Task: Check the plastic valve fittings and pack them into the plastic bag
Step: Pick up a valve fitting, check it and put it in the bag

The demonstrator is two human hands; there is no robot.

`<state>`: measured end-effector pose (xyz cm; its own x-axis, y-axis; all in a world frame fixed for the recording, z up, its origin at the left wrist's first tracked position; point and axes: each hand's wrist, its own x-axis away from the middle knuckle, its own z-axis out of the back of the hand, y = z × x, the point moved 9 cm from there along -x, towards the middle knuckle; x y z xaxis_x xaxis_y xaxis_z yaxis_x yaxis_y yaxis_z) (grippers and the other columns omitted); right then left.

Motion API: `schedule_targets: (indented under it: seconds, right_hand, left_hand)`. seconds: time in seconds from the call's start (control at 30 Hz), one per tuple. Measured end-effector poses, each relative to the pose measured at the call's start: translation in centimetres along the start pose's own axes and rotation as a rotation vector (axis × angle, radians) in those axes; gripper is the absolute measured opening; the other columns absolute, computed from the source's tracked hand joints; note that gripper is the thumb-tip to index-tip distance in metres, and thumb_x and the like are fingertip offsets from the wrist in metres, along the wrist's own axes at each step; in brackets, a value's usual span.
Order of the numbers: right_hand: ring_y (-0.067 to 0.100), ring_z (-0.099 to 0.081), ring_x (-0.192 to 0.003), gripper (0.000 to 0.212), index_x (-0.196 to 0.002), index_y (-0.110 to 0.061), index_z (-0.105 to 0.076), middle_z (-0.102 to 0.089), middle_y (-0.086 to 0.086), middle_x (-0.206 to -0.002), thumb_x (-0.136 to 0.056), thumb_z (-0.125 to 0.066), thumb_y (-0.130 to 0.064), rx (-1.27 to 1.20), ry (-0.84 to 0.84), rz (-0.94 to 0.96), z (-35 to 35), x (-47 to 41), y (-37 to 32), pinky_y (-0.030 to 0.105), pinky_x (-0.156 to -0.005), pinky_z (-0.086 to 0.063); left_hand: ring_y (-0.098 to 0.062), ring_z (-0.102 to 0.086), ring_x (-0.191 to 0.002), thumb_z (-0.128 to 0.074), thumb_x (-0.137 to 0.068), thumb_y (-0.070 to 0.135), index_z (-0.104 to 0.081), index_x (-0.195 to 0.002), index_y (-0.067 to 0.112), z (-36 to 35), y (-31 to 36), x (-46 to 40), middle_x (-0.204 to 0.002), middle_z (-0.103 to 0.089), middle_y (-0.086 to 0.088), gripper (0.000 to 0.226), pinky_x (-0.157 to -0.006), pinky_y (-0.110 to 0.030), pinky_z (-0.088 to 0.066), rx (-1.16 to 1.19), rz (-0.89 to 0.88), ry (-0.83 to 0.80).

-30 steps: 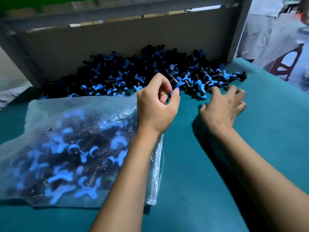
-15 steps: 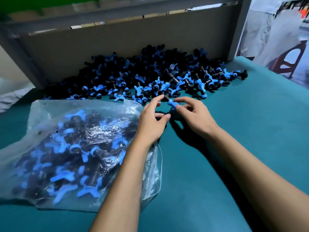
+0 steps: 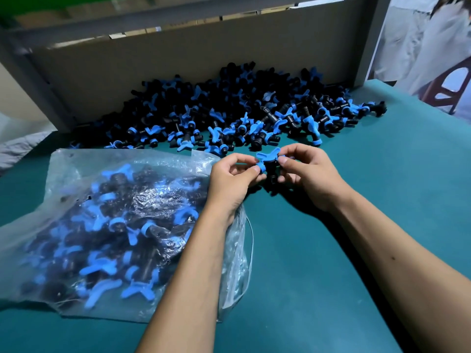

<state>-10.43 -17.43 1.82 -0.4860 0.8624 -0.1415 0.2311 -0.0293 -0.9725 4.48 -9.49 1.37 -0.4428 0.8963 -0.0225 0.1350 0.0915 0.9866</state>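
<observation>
A black valve fitting with a blue butterfly handle (image 3: 267, 160) is held between both hands just above the green table top. My left hand (image 3: 233, 178) pinches its left end with thumb and fingers. My right hand (image 3: 305, 174) pinches its right side. A clear plastic bag (image 3: 76, 174) lies on the left, its mouth under my left wrist, holding several black and blue fittings. A big loose pile of the same fittings (image 3: 242, 110) lies behind the hands against a cardboard wall.
The green table top (image 3: 369, 200) stretches to the right and front. A cardboard panel (image 3: 178, 59) and grey frame posts (image 3: 374, 39) close off the back. A person in white clothes (image 3: 420, 39) and a red stool (image 3: 448, 85) are at the far right.
Both hands drew back from the pile toward me with one fitting. The right hand picked it up and the left hand joined in holding it, a little nearer the bag's mouth.
</observation>
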Motion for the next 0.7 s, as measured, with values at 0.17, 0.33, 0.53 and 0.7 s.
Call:
schedule_targets:
  seconds: [0.17,0.33,0.53,0.7]
  right_hand:
    - [0.025,-0.072,-0.072,0.014,-0.099,-0.003,-0.070,-0.071,0.014,-0.091,-0.088,-0.070,0.007,0.033,-0.012,0.029,-0.2,0.2,-0.1,0.028,-0.066,-0.060]
    - [0.013,-0.059,-0.064,0.013,-0.092,-0.018,-0.076,-0.075,0.006,-0.084,-0.082,-0.084,-0.014,0.168,0.054,0.083,0.3,0.2,-0.5,0.020,-0.050,-0.045]
    - [0.011,-0.056,-0.060,0.019,-0.105,-0.009,-0.071,-0.064,-0.006,-0.069,-0.088,-0.078,-0.014,-0.056,0.322,0.074,3.3,0.0,0.0,0.026,-0.052,-0.045]
    - [0.014,-0.063,-0.065,0.030,-0.103,-0.012,-0.061,-0.067,0.000,-0.088,-0.087,-0.080,-0.027,0.256,0.230,0.167,1.0,0.6,-1.0,0.030,-0.051,-0.052]
  left_hand:
    - [-0.031,-0.076,-0.091,-0.075,-0.077,-0.005,-0.074,-0.091,0.010,0.2,0.1,0.2,-0.089,-0.077,-0.016,0.020,-0.087,-0.036,-0.061,0.010,0.002,0.012]
    - [-0.029,-0.075,-0.088,-0.082,-0.076,-0.003,-0.074,-0.090,0.013,0.4,0.6,0.4,-0.087,-0.078,-0.013,0.023,-0.087,-0.040,-0.062,-0.044,-0.044,0.014]
    - [-0.018,-0.075,-0.077,-0.077,-0.085,-0.003,-0.071,-0.092,0.009,1.3,1.4,0.1,-0.075,-0.075,-0.001,0.015,-0.076,-0.025,-0.058,-0.002,-0.043,0.084]
    - [-0.014,-0.074,-0.072,-0.079,-0.086,0.002,-0.069,-0.088,0.007,1.3,1.9,0.4,-0.069,-0.073,0.000,0.011,-0.070,-0.020,-0.056,0.080,-0.071,0.214]
